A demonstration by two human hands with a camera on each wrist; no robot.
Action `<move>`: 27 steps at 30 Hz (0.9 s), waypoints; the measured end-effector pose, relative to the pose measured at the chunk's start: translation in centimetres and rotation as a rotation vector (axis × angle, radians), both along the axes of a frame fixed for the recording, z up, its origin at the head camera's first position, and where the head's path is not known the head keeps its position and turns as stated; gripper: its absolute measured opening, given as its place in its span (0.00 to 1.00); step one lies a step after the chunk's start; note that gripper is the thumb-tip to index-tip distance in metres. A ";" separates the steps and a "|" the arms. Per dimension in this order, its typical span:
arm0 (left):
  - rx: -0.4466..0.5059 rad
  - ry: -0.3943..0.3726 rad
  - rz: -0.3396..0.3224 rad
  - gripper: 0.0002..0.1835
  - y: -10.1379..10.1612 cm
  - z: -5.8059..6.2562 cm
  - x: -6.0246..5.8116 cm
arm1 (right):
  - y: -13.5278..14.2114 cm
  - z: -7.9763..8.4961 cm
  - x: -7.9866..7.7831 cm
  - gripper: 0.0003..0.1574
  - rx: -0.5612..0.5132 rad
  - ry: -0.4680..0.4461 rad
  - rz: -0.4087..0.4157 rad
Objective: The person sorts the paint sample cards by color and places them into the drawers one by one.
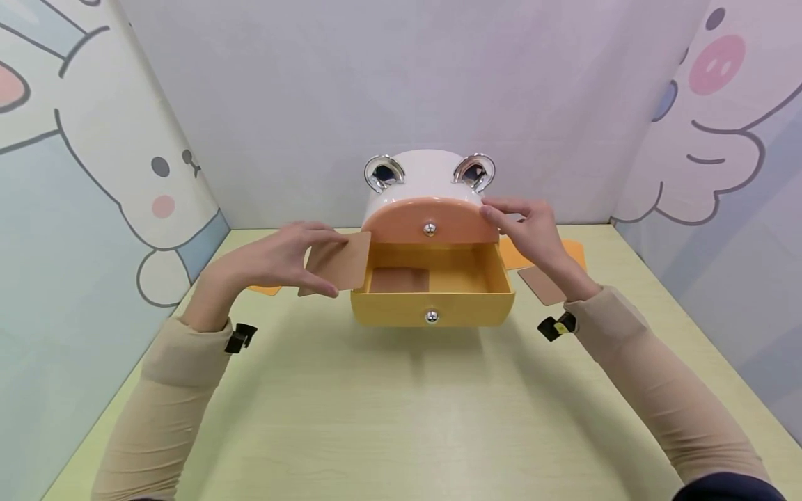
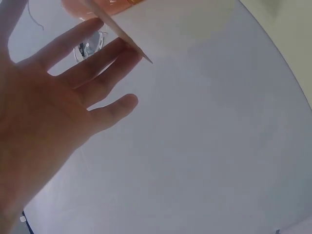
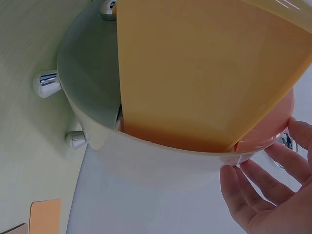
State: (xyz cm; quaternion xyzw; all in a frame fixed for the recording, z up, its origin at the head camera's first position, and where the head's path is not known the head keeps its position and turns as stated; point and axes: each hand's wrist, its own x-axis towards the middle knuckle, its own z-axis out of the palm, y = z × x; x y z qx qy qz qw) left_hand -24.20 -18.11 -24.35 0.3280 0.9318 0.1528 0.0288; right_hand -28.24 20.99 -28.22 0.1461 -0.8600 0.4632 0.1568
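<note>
A small frog-shaped drawer cabinet (image 1: pixel 429 170) has a pulled-out yellow drawer (image 1: pixel 438 309) below a closed salmon upper drawer (image 1: pixel 401 223). My left hand (image 1: pixel 276 257) holds a tan square card (image 1: pixel 347 261) between thumb and fingers beside the yellow drawer's left wall. In the left wrist view the card (image 2: pixel 119 31) appears edge-on against the fingertips. Inside the yellow drawer, a brown card (image 1: pixel 401 280) lies at the left. At the cabinet's right edge, my right hand (image 1: pixel 532 229) rests its fingertips on the white shell, thumb by the upper drawer's front.
Right of the cabinet lie an orange card (image 1: pixel 573 250) and a brown card (image 1: pixel 541 285), partly behind my right wrist. Another orange card (image 1: pixel 266 289) shows below my left hand. A pale backdrop wall (image 1: pixel 301 139) stands behind; printed animal panels flank the wooden table (image 1: pixel 388 417).
</note>
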 end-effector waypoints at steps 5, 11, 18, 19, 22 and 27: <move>0.002 -0.001 -0.030 0.43 1.4 0.1 0.1 | 0.0 0.0 0.0 0.24 0.004 -0.004 -0.001; -0.018 0.034 -0.068 0.42 3.0 0.2 0.4 | 0.0 0.0 0.0 0.24 0.001 -0.008 -0.002; -0.060 0.100 -0.081 0.42 4.5 0.6 0.7 | 0.0 0.0 0.0 0.25 0.000 -0.019 -0.001; -0.064 0.103 -0.083 0.41 4.7 0.6 0.8 | 0.0 0.0 0.0 0.25 0.002 -0.018 -0.001; -0.073 0.107 -0.089 0.41 5.2 0.6 0.8 | 0.0 0.0 0.1 0.25 0.002 -0.019 0.001; -0.091 0.114 -0.078 0.41 6.2 0.4 0.7 | 0.0 0.0 0.1 0.25 -0.001 -0.020 0.002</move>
